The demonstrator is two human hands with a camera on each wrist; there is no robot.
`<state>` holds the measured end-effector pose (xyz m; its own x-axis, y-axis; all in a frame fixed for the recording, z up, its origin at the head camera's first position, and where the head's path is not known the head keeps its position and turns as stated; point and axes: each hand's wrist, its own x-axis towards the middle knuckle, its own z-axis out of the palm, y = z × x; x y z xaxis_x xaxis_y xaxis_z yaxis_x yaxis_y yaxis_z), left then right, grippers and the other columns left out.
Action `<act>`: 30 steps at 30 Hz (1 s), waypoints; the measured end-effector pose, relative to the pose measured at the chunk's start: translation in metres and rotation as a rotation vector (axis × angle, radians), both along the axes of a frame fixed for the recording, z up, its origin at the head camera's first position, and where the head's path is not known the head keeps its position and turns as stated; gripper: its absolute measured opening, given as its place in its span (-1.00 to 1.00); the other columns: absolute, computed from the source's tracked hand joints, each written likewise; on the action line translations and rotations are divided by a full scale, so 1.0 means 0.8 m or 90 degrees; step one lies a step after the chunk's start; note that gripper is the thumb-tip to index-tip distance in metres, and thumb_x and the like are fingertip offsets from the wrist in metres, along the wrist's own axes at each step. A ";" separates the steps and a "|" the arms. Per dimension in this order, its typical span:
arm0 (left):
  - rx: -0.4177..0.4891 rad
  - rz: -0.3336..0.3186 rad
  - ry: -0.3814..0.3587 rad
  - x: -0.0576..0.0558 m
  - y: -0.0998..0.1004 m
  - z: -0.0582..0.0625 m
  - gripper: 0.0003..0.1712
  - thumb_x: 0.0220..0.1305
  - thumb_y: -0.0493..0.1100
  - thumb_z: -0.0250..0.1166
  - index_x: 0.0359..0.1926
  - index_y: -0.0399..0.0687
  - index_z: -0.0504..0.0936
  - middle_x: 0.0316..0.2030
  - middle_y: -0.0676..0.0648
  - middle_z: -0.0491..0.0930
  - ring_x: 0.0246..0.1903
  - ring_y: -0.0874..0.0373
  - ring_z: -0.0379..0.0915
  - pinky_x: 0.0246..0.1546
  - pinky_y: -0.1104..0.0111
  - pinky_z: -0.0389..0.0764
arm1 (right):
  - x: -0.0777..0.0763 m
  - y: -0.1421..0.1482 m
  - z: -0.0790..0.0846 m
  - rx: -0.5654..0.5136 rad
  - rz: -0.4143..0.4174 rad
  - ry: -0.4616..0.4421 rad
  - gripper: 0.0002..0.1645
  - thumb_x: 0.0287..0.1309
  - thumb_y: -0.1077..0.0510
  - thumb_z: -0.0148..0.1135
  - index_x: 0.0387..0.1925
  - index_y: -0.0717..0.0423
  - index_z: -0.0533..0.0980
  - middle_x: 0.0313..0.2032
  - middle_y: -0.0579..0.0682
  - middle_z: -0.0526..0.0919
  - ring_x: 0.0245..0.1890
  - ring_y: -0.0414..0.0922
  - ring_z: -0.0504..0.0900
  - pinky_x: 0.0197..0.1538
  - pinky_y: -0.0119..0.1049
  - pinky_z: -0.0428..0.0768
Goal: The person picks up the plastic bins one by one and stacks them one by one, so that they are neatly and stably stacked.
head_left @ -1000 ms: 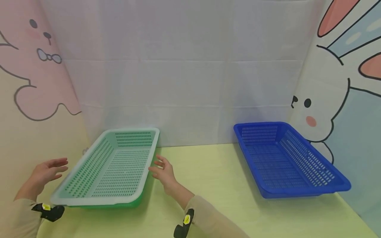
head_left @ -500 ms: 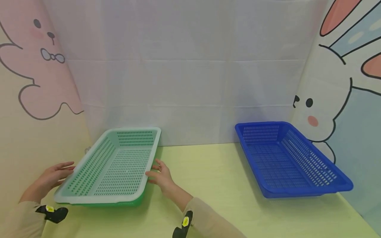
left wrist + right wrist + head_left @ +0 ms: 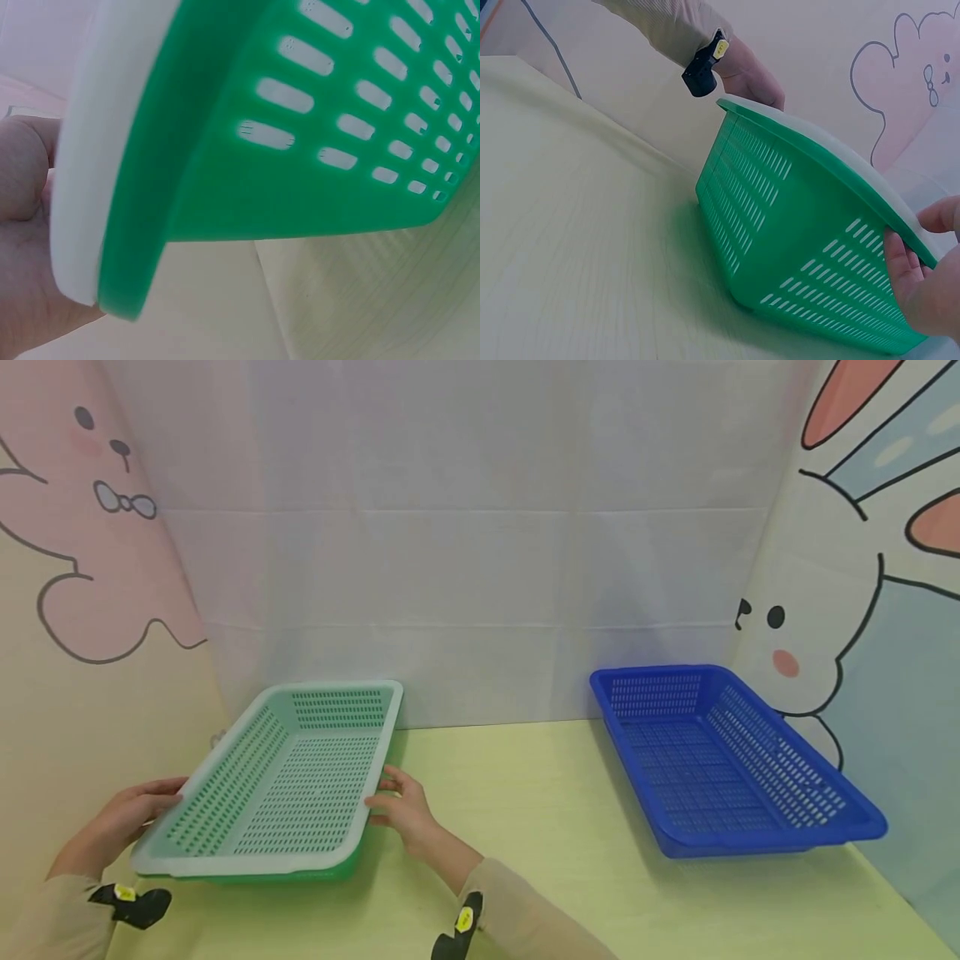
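A pale, white-rimmed plastic basket (image 3: pixel 315 789) sits nested inside a green basket (image 3: pixel 780 202) at the left of the table; both have slotted walls. My left hand (image 3: pixel 123 822) holds the stacked rims on the left side, its thumb near the top of the white rim and part of its fingers hidden. On the right side my right hand (image 3: pixel 408 810) pinches the rims, thumb above and fingers curled beneath the green edge, as the right wrist view shows. From close up, the left wrist view has the white rim (image 3: pixel 97 150) lying against the green one.
A blue slotted basket (image 3: pixel 712 777) stands at the right of the pale yellow-green table (image 3: pixel 517 827). A white sheet (image 3: pixel 465 568) hangs behind, and side walls with cartoon animals border the table at left and right.
My left hand has moved right onto the baskets' left rim. My right hand has come slightly down and left, closing round the right rim. The baskets have not visibly moved on the table.
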<state>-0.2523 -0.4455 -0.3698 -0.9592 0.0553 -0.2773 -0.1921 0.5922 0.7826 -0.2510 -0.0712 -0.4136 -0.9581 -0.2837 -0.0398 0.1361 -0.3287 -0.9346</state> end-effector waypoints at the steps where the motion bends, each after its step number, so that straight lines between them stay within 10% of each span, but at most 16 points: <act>1: -0.001 0.002 0.000 0.000 0.000 0.000 -0.27 0.39 -0.06 -0.11 0.29 -0.55 -0.13 -0.17 0.18 0.43 -0.30 0.31 0.42 -0.26 0.28 0.49 | 0.000 0.000 0.000 0.001 -0.001 0.000 -0.24 -0.03 0.40 0.15 0.26 0.34 0.14 -0.13 0.09 0.37 -0.39 -0.20 0.51 -0.23 -0.29 0.61; 30: 0.056 0.038 0.015 0.000 0.006 -0.007 -0.38 0.32 -0.09 0.03 0.26 -0.41 0.18 -0.34 0.37 0.42 -0.34 0.36 0.45 -0.29 0.35 0.50 | 0.009 0.009 0.005 0.028 -0.024 0.010 -0.26 -0.05 0.44 0.14 0.25 0.31 0.20 -0.15 0.09 0.39 -0.40 -0.19 0.53 -0.28 -0.34 0.61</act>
